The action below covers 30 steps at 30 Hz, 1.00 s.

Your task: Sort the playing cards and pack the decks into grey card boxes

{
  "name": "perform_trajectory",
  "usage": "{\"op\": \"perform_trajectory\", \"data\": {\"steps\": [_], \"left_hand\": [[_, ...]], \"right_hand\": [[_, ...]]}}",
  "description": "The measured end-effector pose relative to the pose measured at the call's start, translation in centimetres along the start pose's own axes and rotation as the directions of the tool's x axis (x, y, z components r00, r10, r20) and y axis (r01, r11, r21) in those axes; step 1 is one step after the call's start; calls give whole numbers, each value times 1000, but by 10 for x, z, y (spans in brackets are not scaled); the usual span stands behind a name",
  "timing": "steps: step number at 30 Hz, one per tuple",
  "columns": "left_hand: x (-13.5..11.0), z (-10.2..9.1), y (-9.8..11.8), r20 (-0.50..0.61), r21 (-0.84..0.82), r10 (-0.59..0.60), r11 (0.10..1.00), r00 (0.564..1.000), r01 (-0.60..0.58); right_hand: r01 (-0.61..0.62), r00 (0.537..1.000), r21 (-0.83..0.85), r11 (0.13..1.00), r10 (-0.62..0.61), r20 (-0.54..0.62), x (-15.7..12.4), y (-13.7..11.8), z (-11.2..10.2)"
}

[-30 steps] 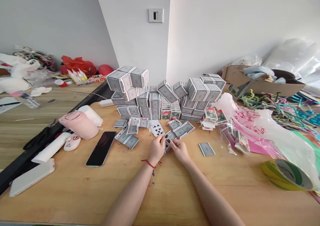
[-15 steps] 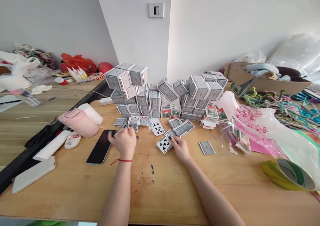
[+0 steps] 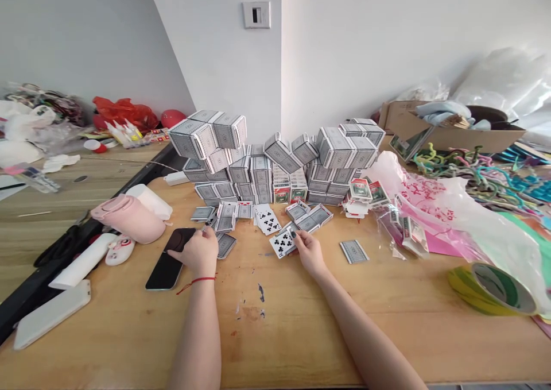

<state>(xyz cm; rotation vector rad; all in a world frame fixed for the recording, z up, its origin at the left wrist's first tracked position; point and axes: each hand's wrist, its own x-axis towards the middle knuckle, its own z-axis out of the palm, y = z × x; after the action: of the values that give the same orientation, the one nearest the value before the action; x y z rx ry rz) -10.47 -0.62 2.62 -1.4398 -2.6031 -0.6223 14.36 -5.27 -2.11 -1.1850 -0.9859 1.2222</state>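
Observation:
My right hand (image 3: 307, 253) pinches a small fan of playing cards (image 3: 283, 243) whose top face shows black clubs, held just above the wooden table (image 3: 301, 321). My left hand (image 3: 197, 253) rests curled over face-down grey-backed cards (image 3: 224, 244) beside a black phone (image 3: 167, 258); what its fingers grip is hidden. More loose cards (image 3: 267, 219) lie scattered in front of a stack of grey card boxes (image 3: 258, 160) against the wall.
A pink bottle (image 3: 129, 217), a white roll (image 3: 80, 263) and a white flat case (image 3: 49, 314) lie at left. At right are a single face-down card (image 3: 353, 251), plastic bags with card packs (image 3: 413, 217), a tape roll (image 3: 495, 289) and a cardboard box (image 3: 443, 131).
My left hand left the cards held by the right hand and moved left to the loose cards by the phone. The right hand kept its fan of cards nearly still.

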Motion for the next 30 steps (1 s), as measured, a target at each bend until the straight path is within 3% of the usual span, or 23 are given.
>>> {"op": "perform_trajectory", "data": {"steps": [3, 5, 7, 9, 12, 15, 21, 27, 30], "left_hand": [[-8, -6, 8, -234, -159, 162, 966, 959, -202], [-21, -9, 21, -304, -314, 253, 884, 919, -347], [-40, -9, 37, -250, -462, 349, 777, 903, -428], [-62, -6, 53, -108, -594, 489, 666, 866, -450], [-89, 6, 70, 60, -693, 596, 602, 801, -396], [-98, 17, 74, 153, -756, 580, 590, 800, -283], [-86, 21, 68, 243, -838, 580, 530, 778, -133], [-88, 17, 69, 242, -871, 665, 469, 707, -143], [-89, 17, 69, 252, -885, 679, 450, 689, -120]], "right_hand": [[9, 1000, 101, 995, -10, 8, 1, -2, 1], [1, 1000, 172, 985, -5, 21, 1, -4, 2], [-25, 999, 219, 975, 16, 45, 1, -6, 3], [-48, 997, 243, 969, 32, 71, 0, -7, 5], [-51, 997, 247, 968, 33, 77, -1, -6, 5], [-46, 998, 193, 980, 35, 60, -3, -5, 3], [23, 998, 10, 1000, -23, 62, -3, -12, -4], [109, 994, -196, 974, -113, -9, 2, -10, -9], [93, 996, -205, 974, -89, 32, 1, -10, -11]]}}
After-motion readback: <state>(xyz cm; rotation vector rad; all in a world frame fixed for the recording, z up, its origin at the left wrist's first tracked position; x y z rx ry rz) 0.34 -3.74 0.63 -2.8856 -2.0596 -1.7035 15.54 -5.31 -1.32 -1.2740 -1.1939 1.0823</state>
